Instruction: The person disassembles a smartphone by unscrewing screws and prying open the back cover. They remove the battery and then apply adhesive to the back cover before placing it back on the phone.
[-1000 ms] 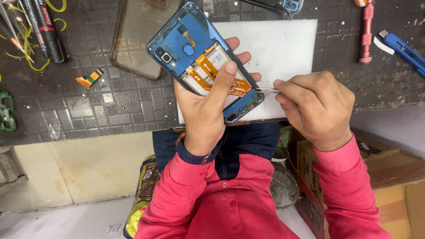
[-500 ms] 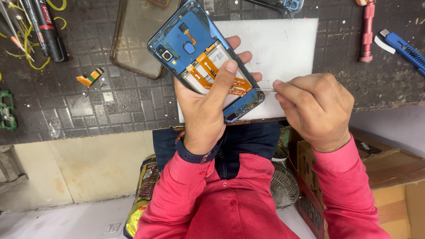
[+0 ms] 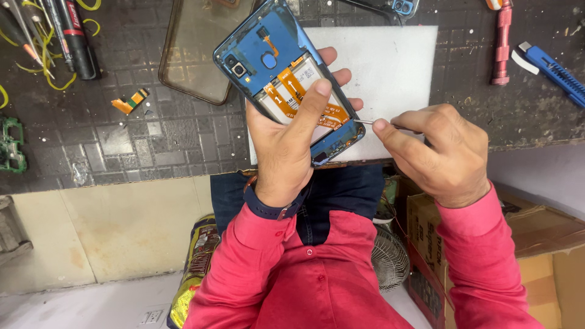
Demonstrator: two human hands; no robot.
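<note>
Blue plastic frames the opened phone [image 3: 286,85], which the left hand [image 3: 283,152] holds tilted above the near edge of the counter [image 3: 152,140], over a white mat [image 3: 390,67]. The left fingers are closed around the phone from below, and the thumb [image 3: 308,106] presses down on the orange ribbon cables [image 3: 304,97] that cross the pale battery. The right hand [image 3: 442,152] sits just right of the phone, its fingers pinched shut on a thin metal tool [image 3: 364,121] whose tip meets the phone's right edge near the lower corner. Risk, as a judgement: if the tip slips or goes in too deep, it could nick a ribbon cable or puncture the battery; heavy thumb pressure could crease the cable under it; a loosened left grip could let the phone drop off the counter edge. A clear, brown-tinted phone cover [image 3: 201,49] lies on the counter to the far left of the phone. A red screwdriver [image 3: 501,42] and a blue utility knife [image 3: 551,67] lie at the far right, and black markers [image 3: 73,36] with yellow bands at the far left. Below the counter, a brown cardboard box [image 3: 536,244] with dark printing on its side stands at the near right, and a shiny yellow and red printed bag [image 3: 195,268] at the near left.
</note>
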